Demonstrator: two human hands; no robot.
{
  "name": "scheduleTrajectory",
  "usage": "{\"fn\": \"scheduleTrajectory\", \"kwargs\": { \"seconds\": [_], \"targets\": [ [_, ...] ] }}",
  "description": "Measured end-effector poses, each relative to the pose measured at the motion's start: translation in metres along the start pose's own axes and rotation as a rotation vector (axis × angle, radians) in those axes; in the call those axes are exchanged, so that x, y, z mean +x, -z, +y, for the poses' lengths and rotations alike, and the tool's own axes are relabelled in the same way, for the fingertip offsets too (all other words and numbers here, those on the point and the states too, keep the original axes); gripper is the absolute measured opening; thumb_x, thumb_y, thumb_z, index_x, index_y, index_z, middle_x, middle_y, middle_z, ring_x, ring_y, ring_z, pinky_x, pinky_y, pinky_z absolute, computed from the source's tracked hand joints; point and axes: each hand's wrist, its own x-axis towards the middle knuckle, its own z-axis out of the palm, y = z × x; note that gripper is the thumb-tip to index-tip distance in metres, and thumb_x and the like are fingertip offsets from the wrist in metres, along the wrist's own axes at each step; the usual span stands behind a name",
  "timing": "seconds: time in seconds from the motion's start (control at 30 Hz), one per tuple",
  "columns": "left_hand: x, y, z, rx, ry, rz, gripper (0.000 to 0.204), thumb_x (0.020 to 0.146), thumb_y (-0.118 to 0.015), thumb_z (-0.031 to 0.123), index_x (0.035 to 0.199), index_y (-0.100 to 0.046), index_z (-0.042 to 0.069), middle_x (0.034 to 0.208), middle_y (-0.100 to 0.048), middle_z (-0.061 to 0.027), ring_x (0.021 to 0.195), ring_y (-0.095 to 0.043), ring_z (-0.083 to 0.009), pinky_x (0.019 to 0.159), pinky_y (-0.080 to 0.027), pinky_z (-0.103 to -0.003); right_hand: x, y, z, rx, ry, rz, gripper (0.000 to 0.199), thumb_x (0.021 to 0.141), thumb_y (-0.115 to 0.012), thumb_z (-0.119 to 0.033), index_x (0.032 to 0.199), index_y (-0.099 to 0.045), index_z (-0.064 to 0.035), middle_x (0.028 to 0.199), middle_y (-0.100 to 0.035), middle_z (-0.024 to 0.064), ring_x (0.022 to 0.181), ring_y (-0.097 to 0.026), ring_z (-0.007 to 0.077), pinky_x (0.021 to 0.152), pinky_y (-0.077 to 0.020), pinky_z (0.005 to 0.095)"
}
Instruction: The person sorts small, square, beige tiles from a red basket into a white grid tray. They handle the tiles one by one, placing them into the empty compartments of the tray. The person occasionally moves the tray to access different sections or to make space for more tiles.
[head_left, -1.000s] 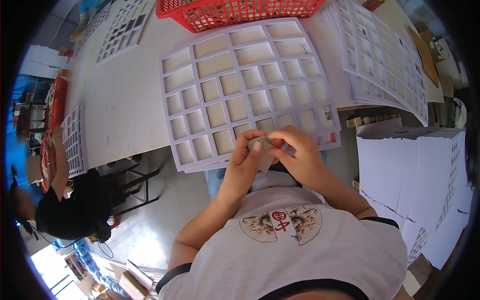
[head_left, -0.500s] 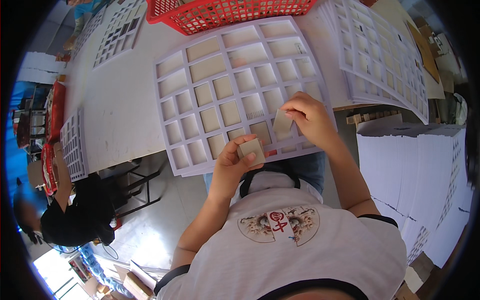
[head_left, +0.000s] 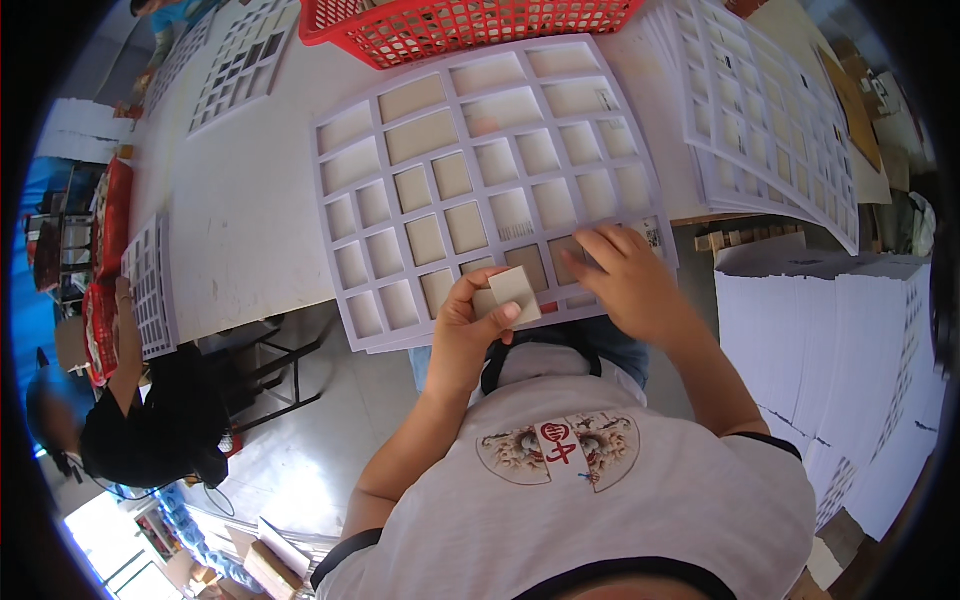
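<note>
Left hand (head_left: 468, 325), at 6 o'clock from the white grid sheet (head_left: 480, 170) on the table (head_left: 240, 200): fingers clamped on small tan cardboard squares (head_left: 510, 292), held just over the sheet's near edge. Right hand (head_left: 630, 285), at 3 o'clock of the left: fingers together, pressed flat on a cell in the sheet's near right corner. Red basket (head_left: 460, 25) at 12 o'clock; stacked grid sheets (head_left: 770, 120) at 2 o'clock.
</note>
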Motion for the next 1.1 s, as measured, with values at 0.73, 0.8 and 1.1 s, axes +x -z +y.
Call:
{"fn": "scheduleTrajectory", "kwargs": {
  "seconds": [0.73, 0.8, 1.1],
  "targets": [
    [0.011, -0.018, -0.012, 0.228, 0.255, -0.506, 0.034, 0.095, -0.053, 0.002, 0.129, -0.051, 0.007, 0.13, -0.059, -0.0115, 0.105, -0.066, -0.0225, 0.081, -0.052, -0.029, -0.019, -0.003, 0.045, 0.392, -0.364, 0.151, 0.027, 0.08, -0.069, 0.0, 0.106, -0.067, -0.0055, 0.107, -0.059, 0.0067, 0.088, -0.056, 0.0194, 0.079, -0.0474, 0.0314],
    [0.01, -0.018, -0.01, 0.186, 0.262, -0.5, 0.035, 0.095, -0.053, 0.002, 0.13, -0.05, 0.007, 0.129, -0.059, -0.012, 0.106, -0.066, -0.024, 0.083, -0.053, -0.031, -0.026, 0.0, 0.034, 0.153, -0.231, 0.167, 0.03, 0.078, -0.071, -0.003, 0.108, -0.068, -0.0058, 0.11, -0.057, 0.009, 0.094, -0.056, 0.025, 0.083, -0.0478, 0.034],
    [0.014, -0.041, 0.007, 0.164, 0.189, -0.443, 0.043, 0.089, -0.064, -0.002, 0.127, -0.047, 0.006, 0.116, -0.064, -0.0132, 0.099, -0.067, -0.0209, 0.075, -0.057, -0.026, -0.046, 0.01, -0.015, 0.966, -0.447, 0.178, 0.024, 0.082, -0.074, -0.014, 0.102, -0.068, -0.0038, 0.107, -0.06, 0.007, 0.092, -0.059, 0.0185, 0.082, -0.0463, 0.0334]
  ]
}}
